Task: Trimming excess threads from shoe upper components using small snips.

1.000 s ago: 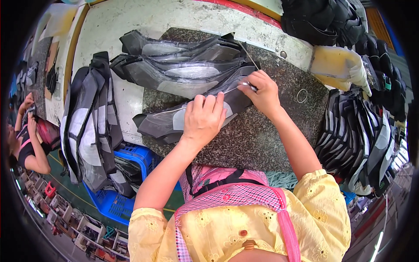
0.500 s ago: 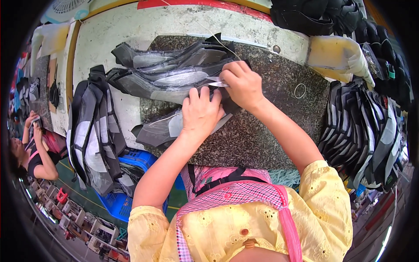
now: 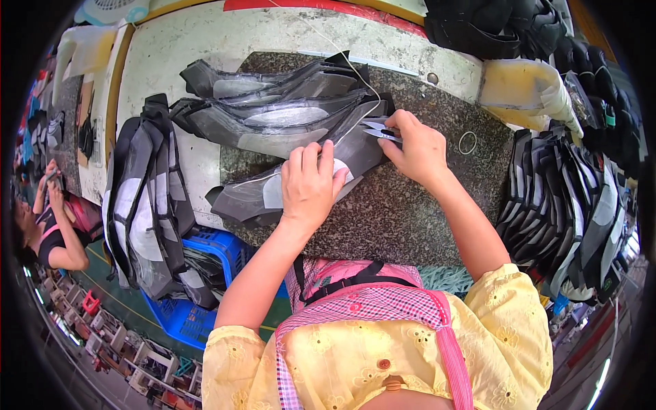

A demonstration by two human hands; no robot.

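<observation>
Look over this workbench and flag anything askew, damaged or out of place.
Nothing looks damaged or spilled. One small oddity: a loose rubber band lies alone on the speckled stone slab, just beyond the right hand holding the thread snips. The left hand presses a grey shoe-upper piece flat.

I count two hands at work, one pair of snips point(image 3: 380, 130), one rubber ring point(image 3: 468, 143) at three o'clock, one blue crate point(image 3: 183, 309) at seven.

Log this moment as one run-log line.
left hand: flat on grey fabric piece | right hand: holding small snips at its edge | surface: granite slab | nearby: stacked pieces
</observation>
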